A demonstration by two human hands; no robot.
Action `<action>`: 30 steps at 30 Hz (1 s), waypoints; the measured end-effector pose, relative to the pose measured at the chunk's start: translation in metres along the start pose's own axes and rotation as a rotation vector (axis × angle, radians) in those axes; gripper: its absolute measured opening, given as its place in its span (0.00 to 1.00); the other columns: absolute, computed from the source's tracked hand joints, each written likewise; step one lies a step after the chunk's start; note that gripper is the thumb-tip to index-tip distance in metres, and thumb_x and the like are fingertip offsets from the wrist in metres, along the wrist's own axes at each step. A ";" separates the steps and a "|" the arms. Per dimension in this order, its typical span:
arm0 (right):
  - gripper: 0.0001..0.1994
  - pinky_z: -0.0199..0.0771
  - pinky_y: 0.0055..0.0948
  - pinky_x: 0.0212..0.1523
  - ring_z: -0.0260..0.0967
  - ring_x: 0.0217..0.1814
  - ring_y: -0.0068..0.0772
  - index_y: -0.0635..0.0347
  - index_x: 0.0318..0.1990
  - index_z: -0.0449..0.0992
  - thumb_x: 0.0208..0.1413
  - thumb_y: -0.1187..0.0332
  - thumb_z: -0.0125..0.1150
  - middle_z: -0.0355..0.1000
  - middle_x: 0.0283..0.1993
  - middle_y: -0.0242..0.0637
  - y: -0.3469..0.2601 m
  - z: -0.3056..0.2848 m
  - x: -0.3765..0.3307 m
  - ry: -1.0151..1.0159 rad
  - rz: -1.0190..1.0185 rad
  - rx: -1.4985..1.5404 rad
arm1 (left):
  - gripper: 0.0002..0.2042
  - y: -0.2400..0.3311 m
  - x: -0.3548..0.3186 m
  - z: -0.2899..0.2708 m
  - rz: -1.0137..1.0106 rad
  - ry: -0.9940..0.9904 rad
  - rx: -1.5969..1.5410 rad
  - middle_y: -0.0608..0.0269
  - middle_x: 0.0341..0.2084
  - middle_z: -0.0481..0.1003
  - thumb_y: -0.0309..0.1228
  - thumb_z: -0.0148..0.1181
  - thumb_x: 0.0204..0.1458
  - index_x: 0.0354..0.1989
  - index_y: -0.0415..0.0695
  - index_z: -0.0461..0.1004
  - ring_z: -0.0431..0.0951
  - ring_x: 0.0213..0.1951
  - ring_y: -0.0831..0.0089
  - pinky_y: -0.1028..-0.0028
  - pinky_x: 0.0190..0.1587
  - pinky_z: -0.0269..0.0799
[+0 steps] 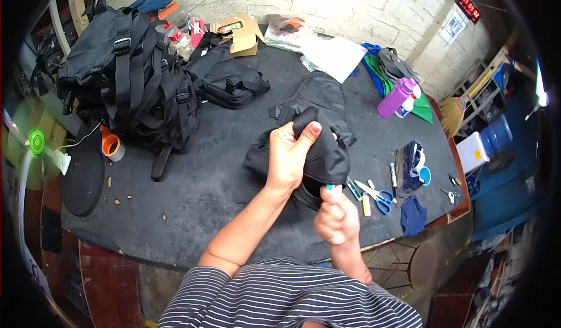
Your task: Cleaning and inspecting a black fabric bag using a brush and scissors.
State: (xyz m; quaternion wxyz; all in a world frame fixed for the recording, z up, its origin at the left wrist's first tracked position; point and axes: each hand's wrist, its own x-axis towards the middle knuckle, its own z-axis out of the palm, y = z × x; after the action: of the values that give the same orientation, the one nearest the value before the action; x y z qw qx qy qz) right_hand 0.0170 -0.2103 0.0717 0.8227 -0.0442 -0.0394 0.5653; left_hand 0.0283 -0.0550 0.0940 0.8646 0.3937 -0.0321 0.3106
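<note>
A black bag lies on the dark table in front of me, its near end lifted and bunched up. My left hand is closed on a fold of its cloth, thumb on top. Just below the raised cloth, my right hand is closed in a fist around a small thing with a teal tip. That tip meets the bag's edge, where a zipper seems to run; most of the small thing is hidden by my fingers. Blue-handled scissors and a yellow-and-white stick lie right of this hand.
Large black backpacks are piled at the left, with another black bag beside them. An orange-and-white roll stands near the left edge. A purple bottle, an open cardboard box and a dark blue cloth scrap also occupy the table.
</note>
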 end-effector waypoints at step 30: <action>0.28 0.67 0.37 0.54 0.68 0.53 0.40 0.67 0.47 0.69 0.60 0.46 0.42 0.71 0.48 0.45 -0.110 -0.059 0.058 0.031 -0.462 -0.587 | 0.26 0.033 0.028 -0.078 -0.121 -0.308 -0.268 0.52 0.31 0.75 0.45 0.45 0.59 0.54 0.33 0.63 0.77 0.34 0.61 0.61 0.43 0.72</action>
State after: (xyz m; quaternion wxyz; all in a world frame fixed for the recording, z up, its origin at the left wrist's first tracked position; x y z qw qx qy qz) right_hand 0.1465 -0.1973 0.0265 0.8815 -0.2768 -0.1962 0.3285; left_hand 0.0180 0.0305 0.0702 0.9111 0.3196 -0.1812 0.1870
